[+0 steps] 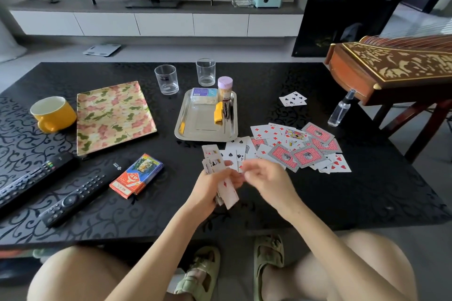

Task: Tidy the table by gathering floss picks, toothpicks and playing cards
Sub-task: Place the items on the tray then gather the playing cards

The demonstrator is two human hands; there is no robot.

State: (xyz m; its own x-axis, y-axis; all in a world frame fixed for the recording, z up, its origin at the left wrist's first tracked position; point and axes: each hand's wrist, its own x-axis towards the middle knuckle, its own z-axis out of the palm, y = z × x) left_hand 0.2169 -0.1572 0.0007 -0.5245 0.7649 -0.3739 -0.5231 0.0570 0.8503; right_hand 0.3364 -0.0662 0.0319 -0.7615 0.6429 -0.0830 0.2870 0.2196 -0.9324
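Note:
My left hand [212,184] grips a fanned bunch of playing cards [221,178] above the black table [367,190]. My right hand [265,178] is right beside it, fingertips pinched at the edge of that bunch. Loose cards [300,148] lie scattered face up and face down to the right, and two club cards [292,99] lie apart farther back. The empty card box [136,176] lies to the left. A steel tray [193,127] holds a floss pick box [204,95], a purple-lidded toothpick jar [225,89] and a yellow item [218,112].
Two glasses [166,79] [206,72] stand behind the tray. A floral tray [112,117] and yellow mug [52,113] sit left, two remotes [80,197] [34,178] near the front left. A spray bottle [341,110] and a carved wooden zither [396,66] are at the right edge.

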